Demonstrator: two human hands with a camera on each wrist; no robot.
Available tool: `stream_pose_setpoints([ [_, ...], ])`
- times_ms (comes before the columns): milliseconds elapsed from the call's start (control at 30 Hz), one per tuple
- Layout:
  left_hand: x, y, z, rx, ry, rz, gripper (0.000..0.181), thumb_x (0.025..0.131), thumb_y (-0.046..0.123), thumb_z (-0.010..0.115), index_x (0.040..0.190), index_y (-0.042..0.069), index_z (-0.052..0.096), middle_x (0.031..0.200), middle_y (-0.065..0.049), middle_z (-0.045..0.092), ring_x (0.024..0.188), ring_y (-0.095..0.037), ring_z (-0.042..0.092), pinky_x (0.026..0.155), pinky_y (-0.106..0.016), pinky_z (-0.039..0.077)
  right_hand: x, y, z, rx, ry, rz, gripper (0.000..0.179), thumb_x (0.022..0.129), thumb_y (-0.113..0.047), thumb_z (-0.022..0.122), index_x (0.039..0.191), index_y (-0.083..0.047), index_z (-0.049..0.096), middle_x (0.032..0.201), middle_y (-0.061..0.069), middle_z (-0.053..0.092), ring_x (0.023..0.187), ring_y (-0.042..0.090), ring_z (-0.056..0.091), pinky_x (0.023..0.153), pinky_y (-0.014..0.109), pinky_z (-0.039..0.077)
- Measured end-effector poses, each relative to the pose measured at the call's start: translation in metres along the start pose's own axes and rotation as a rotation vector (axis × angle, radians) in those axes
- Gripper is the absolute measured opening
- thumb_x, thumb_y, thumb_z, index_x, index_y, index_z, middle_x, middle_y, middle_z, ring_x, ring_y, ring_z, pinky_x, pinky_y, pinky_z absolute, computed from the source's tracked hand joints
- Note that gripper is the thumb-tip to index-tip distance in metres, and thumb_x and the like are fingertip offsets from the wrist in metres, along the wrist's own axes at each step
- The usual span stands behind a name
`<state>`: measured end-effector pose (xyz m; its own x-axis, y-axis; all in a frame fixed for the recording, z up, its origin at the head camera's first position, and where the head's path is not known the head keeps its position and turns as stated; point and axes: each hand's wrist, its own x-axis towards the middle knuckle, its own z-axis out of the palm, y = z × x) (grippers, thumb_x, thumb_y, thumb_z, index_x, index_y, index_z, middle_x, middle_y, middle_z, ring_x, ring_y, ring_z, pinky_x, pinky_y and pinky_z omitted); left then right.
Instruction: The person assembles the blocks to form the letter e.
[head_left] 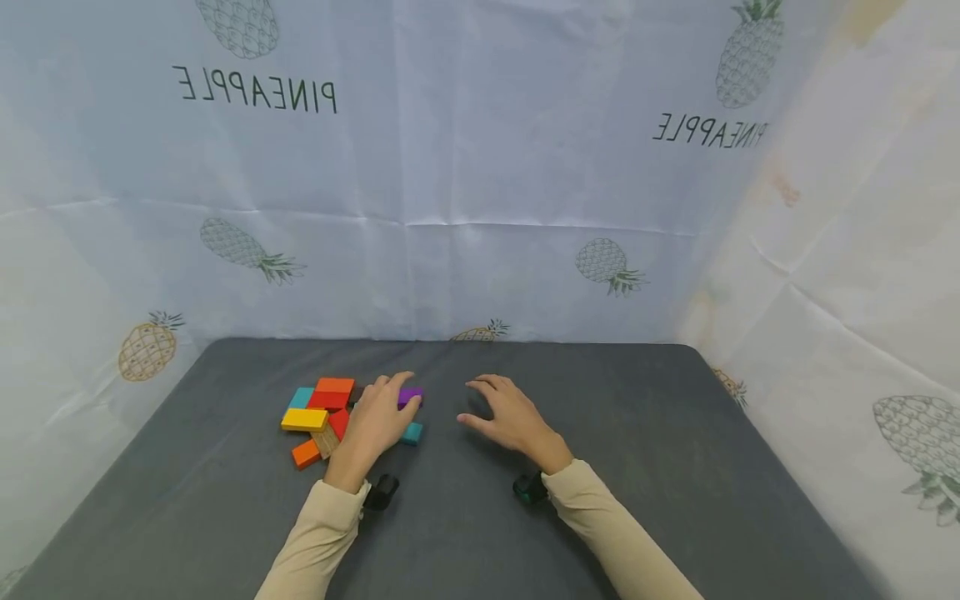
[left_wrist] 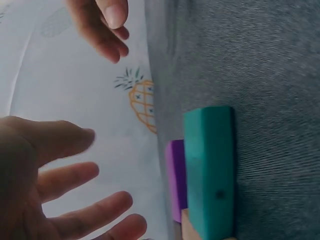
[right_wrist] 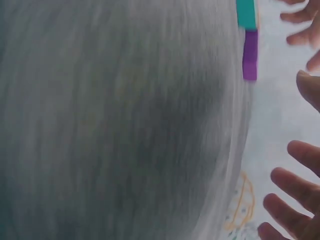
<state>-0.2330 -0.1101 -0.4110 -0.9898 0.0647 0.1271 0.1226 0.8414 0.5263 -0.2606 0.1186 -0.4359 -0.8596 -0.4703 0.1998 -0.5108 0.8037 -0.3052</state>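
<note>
Left hand (head_left: 377,415), right hand (head_left: 519,419) aloft, apart, fingers (left_wrist: 95,214) loosely spread, thumbs (head_left: 476,424) inward.

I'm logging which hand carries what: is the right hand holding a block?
No, the right hand holds nothing: its fingers are apart over the table, with the blocks off to its left.
</note>
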Motion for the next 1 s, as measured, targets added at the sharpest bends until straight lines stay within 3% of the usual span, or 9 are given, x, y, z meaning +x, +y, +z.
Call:
stream_pose_setpoints([
  [133,-0.002,-0.006,-0.003,0.041,-0.025,0.001,0.046,0.097,0.022,0.062,0.14,0.007,0.054,0.131,-0.027,0.057,0.114,-0.043,0.057,0.096,-0.058,0.05,0.002,-0.017,0.006,0.008,-0.064,-0.032,0.062,0.094,-0.054,0.061,0.141,-0.014,0.055,0.144,0.009,0.054,0.135,0.03,0.049,0.11,0.048,0.043],
  [433,-0.003,-0.02,-0.019,0.098,-0.217,0.002,0.043,0.096,0.014,0.061,0.136,0.0,0.055,0.131,-0.027,0.057,0.114,-0.04,0.057,0.102,-0.057,0.045,0.008,-0.041,0.018,0.014,-0.159,-0.034,0.059,0.094,-0.052,0.062,0.141,-0.016,0.055,0.141,0.005,0.056,0.131,0.025,0.052,0.109,0.044,0.045],
  [533,-0.002,-0.023,-0.02,0.107,-0.241,0.003,0.04,0.096,0.01,0.059,0.134,-0.002,0.057,0.13,-0.028,0.057,0.114,-0.039,0.057,0.104,-0.058,0.044,0.01,-0.046,0.022,0.013,-0.174,-0.045,0.058,0.093,-0.051,0.064,0.139,-0.017,0.057,0.139,0.004,0.058,0.129,0.023,0.054,0.108,0.041,0.045],
  [833,-0.002,-0.024,-0.018,0.145,-0.311,-0.046,0.027,0.102,0.01,0.052,0.123,-0.003,0.062,0.115,-0.024,0.055,0.09,-0.031,0.057,0.096,-0.055,0.05,0.013,-0.059,0.031,0.01,-0.182,-0.1,0.052,0.092,-0.047,0.068,0.133,-0.016,0.062,0.128,0.001,0.064,0.115,0.018,0.059,0.098,0.034,0.05],
  [1000,-0.001,-0.023,-0.018,0.141,-0.348,-0.035,0.027,0.101,0.009,0.053,0.124,-0.003,0.063,0.116,-0.024,0.057,0.099,-0.034,0.057,0.098,-0.057,0.048,0.013,-0.063,0.032,0.003,-0.197,-0.103,0.048,0.092,-0.044,0.068,0.132,-0.018,0.063,0.127,-0.001,0.064,0.112,0.017,0.059,0.096,0.032,0.05],
])
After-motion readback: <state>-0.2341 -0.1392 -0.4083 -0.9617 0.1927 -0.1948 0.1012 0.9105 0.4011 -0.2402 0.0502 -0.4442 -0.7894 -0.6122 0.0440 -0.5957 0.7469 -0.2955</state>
